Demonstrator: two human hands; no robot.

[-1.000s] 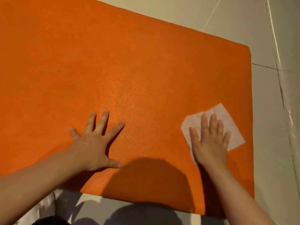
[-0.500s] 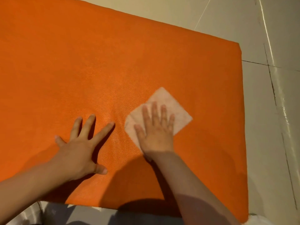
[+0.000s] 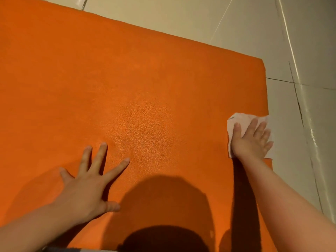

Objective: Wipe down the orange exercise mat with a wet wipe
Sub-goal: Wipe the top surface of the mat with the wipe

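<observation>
On one orange mat (image 3: 145,79), two flat hands: right hand (image 3: 251,140) presses one wipe (image 3: 236,119).

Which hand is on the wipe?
The right hand, pressing flat on the white wet wipe at the mat's right edge. The left hand lies spread on bare orange mat, with no wipe under it.

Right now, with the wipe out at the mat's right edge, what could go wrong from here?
1. The wet wipe under the right hand is bunched and already overhangs the orange mat edge; another outward stroke would likely drag it onto the tiled floor and pick up dirt.
2. Crumpled, it covers less per pass, so streaks may be missed.
3. The left hand presses flat on the mat, which may leave that patch unwiped.
</observation>
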